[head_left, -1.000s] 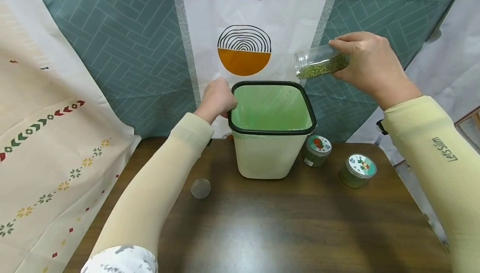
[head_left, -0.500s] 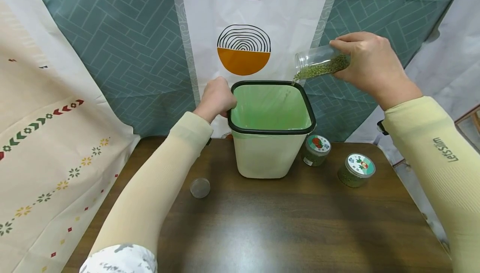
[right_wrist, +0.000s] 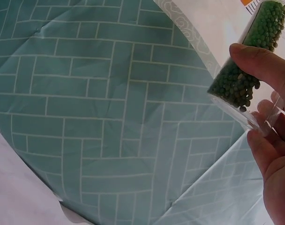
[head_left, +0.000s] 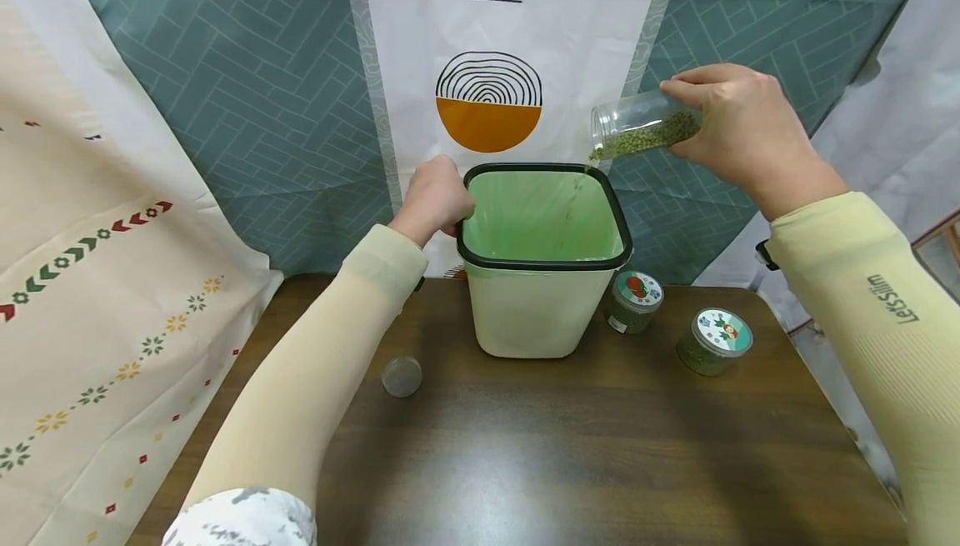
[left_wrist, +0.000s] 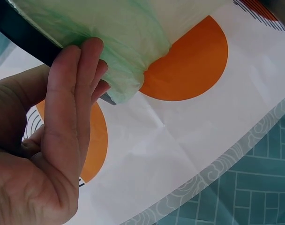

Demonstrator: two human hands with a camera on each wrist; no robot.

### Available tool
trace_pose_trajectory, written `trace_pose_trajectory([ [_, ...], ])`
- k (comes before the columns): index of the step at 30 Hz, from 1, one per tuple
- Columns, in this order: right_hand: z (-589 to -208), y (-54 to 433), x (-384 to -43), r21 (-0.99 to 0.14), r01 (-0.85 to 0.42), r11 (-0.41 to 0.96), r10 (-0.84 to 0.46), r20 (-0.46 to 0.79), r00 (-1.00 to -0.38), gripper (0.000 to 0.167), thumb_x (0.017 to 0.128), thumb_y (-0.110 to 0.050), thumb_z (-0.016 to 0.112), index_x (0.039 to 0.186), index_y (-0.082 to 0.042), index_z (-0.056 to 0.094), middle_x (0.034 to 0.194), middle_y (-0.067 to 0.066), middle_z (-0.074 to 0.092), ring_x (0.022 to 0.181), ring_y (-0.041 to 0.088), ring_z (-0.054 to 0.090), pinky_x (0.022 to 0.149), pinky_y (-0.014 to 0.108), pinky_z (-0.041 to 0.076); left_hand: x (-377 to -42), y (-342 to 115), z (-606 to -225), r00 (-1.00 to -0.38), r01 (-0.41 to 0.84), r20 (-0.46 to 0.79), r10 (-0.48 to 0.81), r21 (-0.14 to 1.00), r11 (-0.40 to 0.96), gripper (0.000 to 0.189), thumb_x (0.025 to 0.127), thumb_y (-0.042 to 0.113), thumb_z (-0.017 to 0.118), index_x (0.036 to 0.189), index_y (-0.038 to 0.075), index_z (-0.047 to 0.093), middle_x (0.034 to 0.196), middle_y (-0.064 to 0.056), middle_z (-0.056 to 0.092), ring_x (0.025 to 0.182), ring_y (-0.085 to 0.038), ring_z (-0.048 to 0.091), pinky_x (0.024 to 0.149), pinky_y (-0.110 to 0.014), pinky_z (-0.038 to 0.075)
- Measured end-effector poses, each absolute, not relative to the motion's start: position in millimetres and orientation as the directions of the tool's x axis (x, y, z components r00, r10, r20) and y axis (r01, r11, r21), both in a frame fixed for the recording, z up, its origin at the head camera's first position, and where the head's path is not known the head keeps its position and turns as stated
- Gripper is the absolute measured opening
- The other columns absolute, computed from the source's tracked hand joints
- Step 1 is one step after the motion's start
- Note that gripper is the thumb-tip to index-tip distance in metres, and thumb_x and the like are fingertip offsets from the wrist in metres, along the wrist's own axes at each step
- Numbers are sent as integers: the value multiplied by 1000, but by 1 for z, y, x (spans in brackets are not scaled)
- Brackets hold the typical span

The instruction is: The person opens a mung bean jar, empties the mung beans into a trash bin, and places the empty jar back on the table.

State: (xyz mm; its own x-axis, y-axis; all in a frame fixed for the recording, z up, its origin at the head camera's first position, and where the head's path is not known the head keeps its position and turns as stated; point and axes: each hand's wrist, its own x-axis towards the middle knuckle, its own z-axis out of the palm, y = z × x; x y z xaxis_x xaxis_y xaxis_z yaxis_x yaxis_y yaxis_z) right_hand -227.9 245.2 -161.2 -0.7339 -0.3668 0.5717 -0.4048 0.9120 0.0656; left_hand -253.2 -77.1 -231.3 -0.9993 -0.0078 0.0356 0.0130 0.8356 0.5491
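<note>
The R hand [head_left: 738, 129] is holding a clear cylindrical jar [head_left: 633, 110] near its base, thumb & fingers closing snugly round it; the open mouth is pointing L of this grip, tipping slightly down, w/ small round green beans [head_left: 641, 137] lying along the underside & a few spilling at the lip. The L hand [head_left: 435, 196] is pinching the black rim [head_left: 543, 265] of a pale-green square-topped bin [head_left: 525, 313], standing just R of that grip, below & L of the R one. For a clean pour, prob. worth shifting the mouth further L, away from the R grip's side, b/c it's hovering by the far-R corner & beans could miss; then tipping gradually, L grip steadying the rim. A round translucent disc [head_left: 402, 377] is lying below the L grip on the dark-brown wooden tabletop [head_left: 540, 454].
</note>
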Motion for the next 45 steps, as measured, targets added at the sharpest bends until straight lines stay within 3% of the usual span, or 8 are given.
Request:
trace_pose_trajectory([
  [45, -156, 247, -227, 82, -406, 910, -375, 582, -722, 72, 65, 1, 79, 131, -13, 55, 132, 13, 56, 116, 40, 52, 99, 52, 43, -250, -78, -230, -999, 30, 45, 6, 551, 834, 5, 73, 2, 53, 72, 3, 58, 71, -13, 62, 49, -23, 66, 42, -27, 52],
])
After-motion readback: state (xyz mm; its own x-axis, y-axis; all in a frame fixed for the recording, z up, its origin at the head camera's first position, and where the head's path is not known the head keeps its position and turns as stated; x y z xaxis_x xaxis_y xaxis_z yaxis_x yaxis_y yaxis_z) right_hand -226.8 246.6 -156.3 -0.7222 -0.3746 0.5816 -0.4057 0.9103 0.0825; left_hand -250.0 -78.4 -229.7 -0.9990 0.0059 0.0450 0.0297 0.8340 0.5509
